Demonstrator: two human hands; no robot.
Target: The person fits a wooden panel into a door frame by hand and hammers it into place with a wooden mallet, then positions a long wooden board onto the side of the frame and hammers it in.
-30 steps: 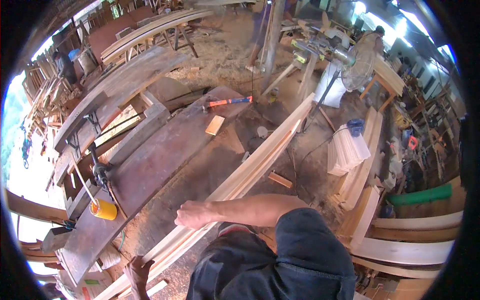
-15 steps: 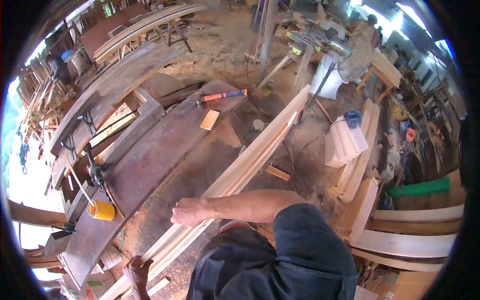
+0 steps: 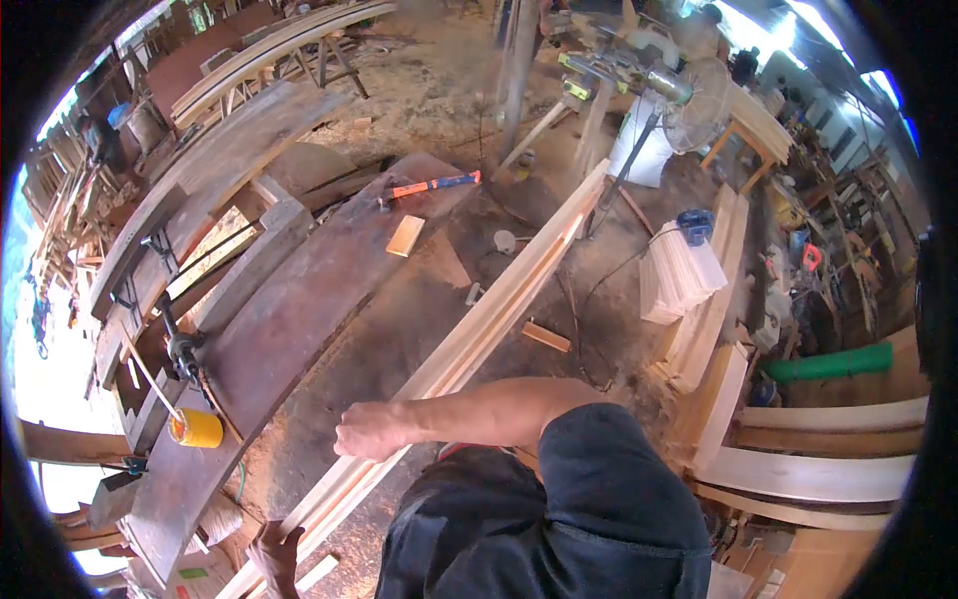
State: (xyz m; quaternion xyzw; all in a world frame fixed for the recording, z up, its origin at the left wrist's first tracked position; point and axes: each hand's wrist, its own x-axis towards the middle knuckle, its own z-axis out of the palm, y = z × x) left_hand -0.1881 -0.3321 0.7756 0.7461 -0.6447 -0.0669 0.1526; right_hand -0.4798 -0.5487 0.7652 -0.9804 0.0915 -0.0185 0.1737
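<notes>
Long planks: we see pale wooden planks (image 3: 479,334) lying side by side under both hands, running diagonally from beside the left hand, beneath the right hand, to a far end well ahead and to the right of it.
Right hand: our right hand (image 3: 374,431) is closed over the planks, knuckles up, its forearm reaching across them from a dark sleeve (image 3: 619,469).
Left hand: our left hand (image 3: 274,554) grips the same planks nearer to us, behind and left of the right hand; some of its fingers are hidden.
Table: a dark table (image 3: 289,309) stretches left of and ahead of the right hand, apart from it.
On the table: well ahead of the right hand we see a hammer (image 3: 434,186) with an orange and blue handle, and a small wooden block (image 3: 404,236) just beside it.
Yellow container: left of the right hand we have a yellow container (image 3: 197,429) with a stick leaning out of it.
Floor: ahead and to the right of the right hand lies a wooden offcut (image 3: 547,336), apart from the planks.
Board stack: farther right of that hand we see a stack of thin boards (image 3: 681,280), a blue object (image 3: 696,226) on top.
Green roll: well to the right of both hands lies a green roll (image 3: 828,362).
</notes>
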